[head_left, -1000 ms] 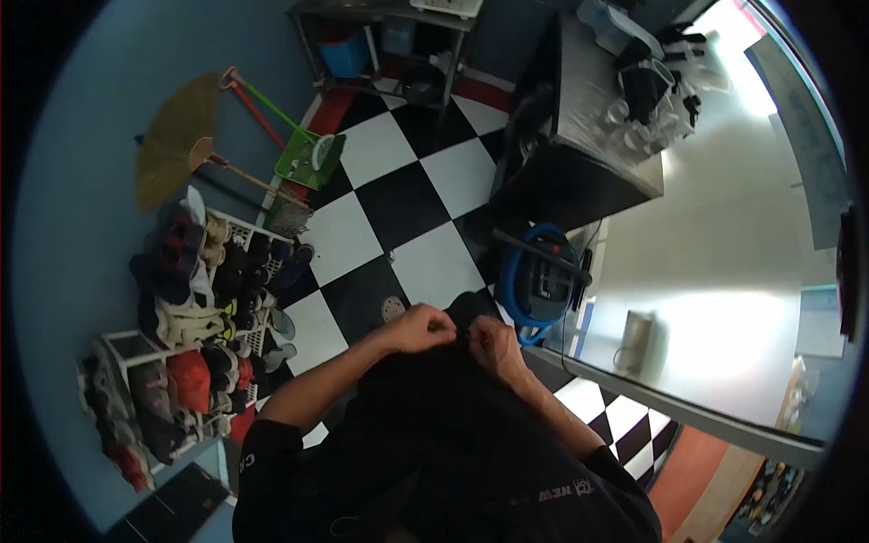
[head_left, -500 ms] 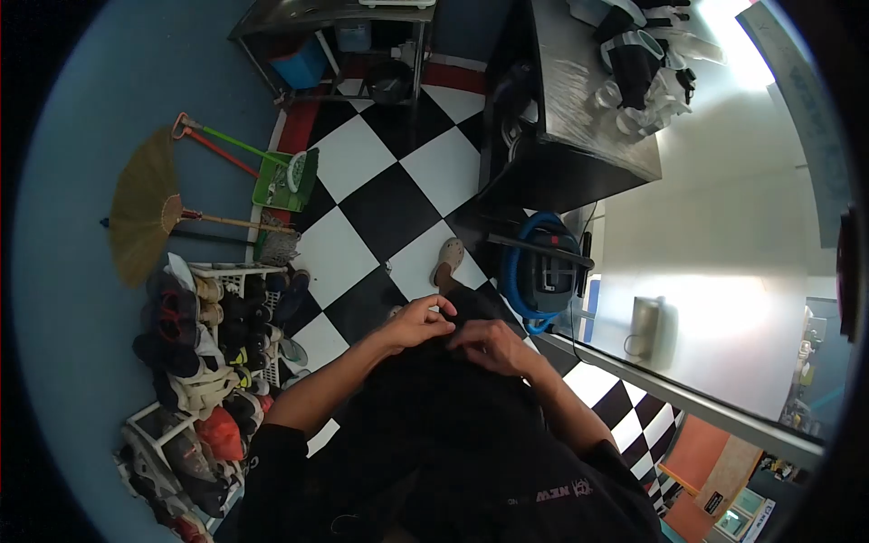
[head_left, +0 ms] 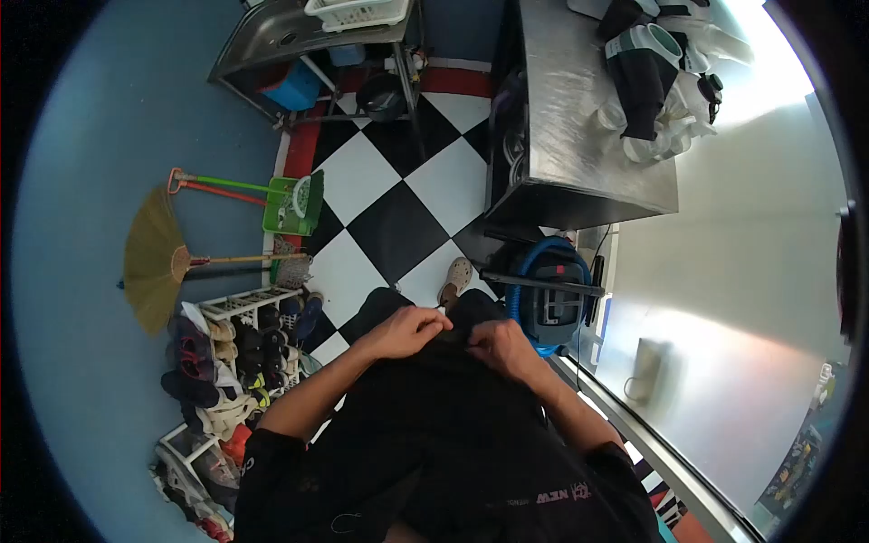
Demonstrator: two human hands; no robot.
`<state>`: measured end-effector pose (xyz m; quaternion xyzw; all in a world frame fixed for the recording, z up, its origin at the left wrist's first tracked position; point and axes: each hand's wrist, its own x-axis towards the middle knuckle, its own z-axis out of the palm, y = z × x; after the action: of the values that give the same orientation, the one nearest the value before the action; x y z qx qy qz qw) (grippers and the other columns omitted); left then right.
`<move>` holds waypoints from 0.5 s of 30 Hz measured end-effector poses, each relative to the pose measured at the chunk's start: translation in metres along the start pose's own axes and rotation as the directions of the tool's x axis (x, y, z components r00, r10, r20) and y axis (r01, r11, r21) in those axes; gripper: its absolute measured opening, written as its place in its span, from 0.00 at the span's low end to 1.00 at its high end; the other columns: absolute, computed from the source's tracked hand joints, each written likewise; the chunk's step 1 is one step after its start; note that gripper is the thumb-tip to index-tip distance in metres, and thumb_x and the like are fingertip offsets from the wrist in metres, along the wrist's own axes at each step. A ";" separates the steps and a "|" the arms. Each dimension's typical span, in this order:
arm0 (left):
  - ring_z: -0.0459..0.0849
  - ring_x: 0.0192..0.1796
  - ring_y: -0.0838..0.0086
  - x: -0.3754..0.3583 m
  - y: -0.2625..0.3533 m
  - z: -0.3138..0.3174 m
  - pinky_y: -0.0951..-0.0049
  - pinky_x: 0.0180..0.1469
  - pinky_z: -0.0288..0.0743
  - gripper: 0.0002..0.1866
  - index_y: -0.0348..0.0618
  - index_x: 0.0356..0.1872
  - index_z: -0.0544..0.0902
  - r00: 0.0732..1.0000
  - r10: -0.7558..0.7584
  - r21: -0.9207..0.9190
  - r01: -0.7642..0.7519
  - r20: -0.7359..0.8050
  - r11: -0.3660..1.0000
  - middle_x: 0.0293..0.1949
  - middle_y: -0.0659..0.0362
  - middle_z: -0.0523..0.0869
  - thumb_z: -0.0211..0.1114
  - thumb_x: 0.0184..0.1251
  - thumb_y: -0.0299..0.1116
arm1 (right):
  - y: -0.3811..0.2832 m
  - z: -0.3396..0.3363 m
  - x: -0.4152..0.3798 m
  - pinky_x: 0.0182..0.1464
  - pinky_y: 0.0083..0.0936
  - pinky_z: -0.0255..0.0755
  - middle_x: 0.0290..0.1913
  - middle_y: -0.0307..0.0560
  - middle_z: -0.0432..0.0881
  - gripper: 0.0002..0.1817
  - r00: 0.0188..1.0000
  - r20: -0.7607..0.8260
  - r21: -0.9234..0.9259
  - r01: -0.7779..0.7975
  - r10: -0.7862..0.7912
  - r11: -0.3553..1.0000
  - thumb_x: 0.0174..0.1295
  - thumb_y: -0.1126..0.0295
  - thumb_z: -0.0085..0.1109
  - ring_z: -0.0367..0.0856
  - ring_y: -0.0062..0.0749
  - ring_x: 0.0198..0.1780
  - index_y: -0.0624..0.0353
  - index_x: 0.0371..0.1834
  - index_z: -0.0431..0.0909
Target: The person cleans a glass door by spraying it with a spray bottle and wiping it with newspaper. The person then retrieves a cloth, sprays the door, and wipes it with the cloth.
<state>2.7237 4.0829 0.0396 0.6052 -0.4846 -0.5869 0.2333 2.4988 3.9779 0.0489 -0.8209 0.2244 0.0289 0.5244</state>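
Note:
My left hand [head_left: 407,331] is at my waist, fingers curled with the fingertips pinched; a small white bit shows at them, too small to identify. Just to its right, my right hand [head_left: 501,347] is closed at the front of my black shirt [head_left: 434,434], its fingertips against dark cloth. A narrow gap separates the two hands. Below them are my dark-clothed legs and one beige clog [head_left: 459,272] on the checkered floor [head_left: 398,226].
Shoe racks [head_left: 249,303] stand at the left, beside a broom [head_left: 163,261] and a green dustpan [head_left: 282,206]. A sink [head_left: 281,41] is at the back left. To the right are a metal table [head_left: 570,136] and a vacuum cleaner [head_left: 552,294].
My left hand's fingers have drawn together, and my right hand has shifted slightly right. The view has tilted, bringing more of the sink and the metal table into sight.

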 end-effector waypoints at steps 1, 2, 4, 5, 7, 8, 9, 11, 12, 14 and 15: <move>0.85 0.45 0.70 0.000 -0.001 0.004 0.68 0.49 0.76 0.11 0.39 0.51 0.85 0.996 0.093 0.060 -0.092 -0.017 0.994 0.40 0.55 0.87 0.61 0.75 0.32 | 0.009 -0.001 -0.006 0.45 0.44 0.78 0.40 0.57 0.83 0.06 0.999 -0.009 -0.012 0.044 -0.044 0.999 0.56 0.76 0.60 0.84 0.56 0.42 0.64 0.37 0.80; 0.85 0.45 0.68 0.003 -0.001 0.006 0.67 0.49 0.76 0.11 0.39 0.51 0.85 0.982 0.188 0.118 -0.184 -0.024 0.976 0.41 0.55 0.86 0.60 0.75 0.32 | 0.017 -0.003 -0.011 0.45 0.44 0.78 0.41 0.57 0.82 0.05 0.996 -0.020 -0.025 0.085 -0.085 0.996 0.57 0.76 0.59 0.83 0.56 0.43 0.64 0.36 0.80; 0.84 0.46 0.66 0.014 0.009 -0.006 0.66 0.48 0.76 0.12 0.39 0.51 0.85 0.980 0.195 0.107 -0.197 0.030 0.974 0.42 0.54 0.85 0.60 0.75 0.32 | 0.010 -0.012 -0.017 0.47 0.42 0.78 0.40 0.56 0.81 0.07 0.993 -0.063 -0.088 0.091 -0.097 0.992 0.58 0.76 0.56 0.83 0.54 0.44 0.65 0.38 0.80; 0.84 0.46 0.64 0.021 0.015 -0.013 0.65 0.48 0.76 0.12 0.39 0.51 0.85 0.978 0.198 0.106 -0.204 0.057 0.973 0.42 0.53 0.84 0.60 0.74 0.32 | 0.005 -0.017 -0.018 0.47 0.42 0.77 0.40 0.55 0.81 0.07 0.991 -0.087 -0.118 0.094 -0.105 0.988 0.59 0.76 0.55 0.82 0.53 0.45 0.65 0.38 0.80; 0.85 0.45 0.64 0.034 0.022 -0.025 0.66 0.48 0.77 0.12 0.38 0.51 0.86 0.975 0.166 0.094 -0.181 0.145 0.979 0.41 0.53 0.85 0.61 0.74 0.32 | 0.000 -0.025 -0.023 0.48 0.41 0.77 0.40 0.55 0.80 0.08 0.985 -0.142 -0.144 0.081 -0.101 0.986 0.60 0.76 0.54 0.81 0.52 0.46 0.65 0.39 0.80; 0.86 0.45 0.62 0.041 0.024 -0.030 0.65 0.48 0.77 0.12 0.38 0.50 0.86 0.971 0.151 0.105 -0.172 0.186 0.979 0.42 0.52 0.86 0.61 0.73 0.32 | -0.001 -0.028 -0.026 0.48 0.41 0.77 0.40 0.55 0.80 0.08 0.980 -0.171 -0.156 0.072 -0.099 0.985 0.60 0.76 0.53 0.81 0.51 0.46 0.65 0.39 0.80; 0.86 0.45 0.61 0.047 0.025 -0.034 0.65 0.48 0.78 0.12 0.38 0.49 0.86 0.964 0.136 0.117 -0.165 0.227 0.979 0.42 0.51 0.87 0.61 0.73 0.32 | 0.002 -0.032 -0.030 0.48 0.41 0.77 0.40 0.55 0.80 0.08 0.984 -0.171 -0.178 0.025 -0.056 0.984 0.60 0.76 0.54 0.81 0.51 0.46 0.65 0.39 0.80; 0.86 0.44 0.60 0.060 0.017 -0.041 0.64 0.46 0.78 0.11 0.37 0.48 0.86 0.957 0.180 0.157 -0.218 0.226 0.963 0.41 0.50 0.86 0.62 0.72 0.31 | 0.009 -0.041 -0.040 0.48 0.41 0.77 0.40 0.54 0.80 0.07 0.984 -0.176 -0.219 -0.068 0.029 0.973 0.60 0.76 0.55 0.81 0.51 0.46 0.64 0.39 0.80; 0.86 0.44 0.59 0.065 0.016 -0.044 0.64 0.46 0.78 0.11 0.37 0.48 0.86 0.954 0.190 0.196 -0.238 0.233 0.951 0.40 0.50 0.86 0.63 0.72 0.30 | 0.013 -0.045 -0.046 0.48 0.41 0.76 0.40 0.55 0.80 0.06 0.979 -0.190 -0.182 -0.111 0.076 0.977 0.61 0.75 0.56 0.81 0.51 0.46 0.64 0.39 0.79; 0.86 0.44 0.57 0.075 0.015 -0.044 0.62 0.46 0.78 0.10 0.36 0.47 0.86 0.948 0.222 0.252 -0.277 0.226 0.927 0.40 0.50 0.86 0.65 0.70 0.30 | 0.019 -0.050 -0.055 0.48 0.40 0.76 0.39 0.55 0.80 0.05 0.965 -0.209 -0.111 -0.187 0.161 0.976 0.62 0.75 0.57 0.80 0.51 0.46 0.64 0.37 0.79; 0.86 0.43 0.57 0.076 0.015 -0.042 0.62 0.45 0.78 0.10 0.36 0.45 0.86 0.950 0.238 0.272 -0.289 0.204 0.918 0.39 0.50 0.86 0.65 0.70 0.31 | 0.021 -0.047 -0.057 0.48 0.41 0.76 0.38 0.56 0.80 0.04 0.950 -0.271 -0.088 -0.186 0.156 0.979 0.62 0.74 0.58 0.80 0.52 0.45 0.64 0.37 0.78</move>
<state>2.7459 3.9988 0.0238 0.5112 -0.6627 -0.5185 0.1749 2.4301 3.9485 0.0684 -0.8231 0.3602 -0.0220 0.4384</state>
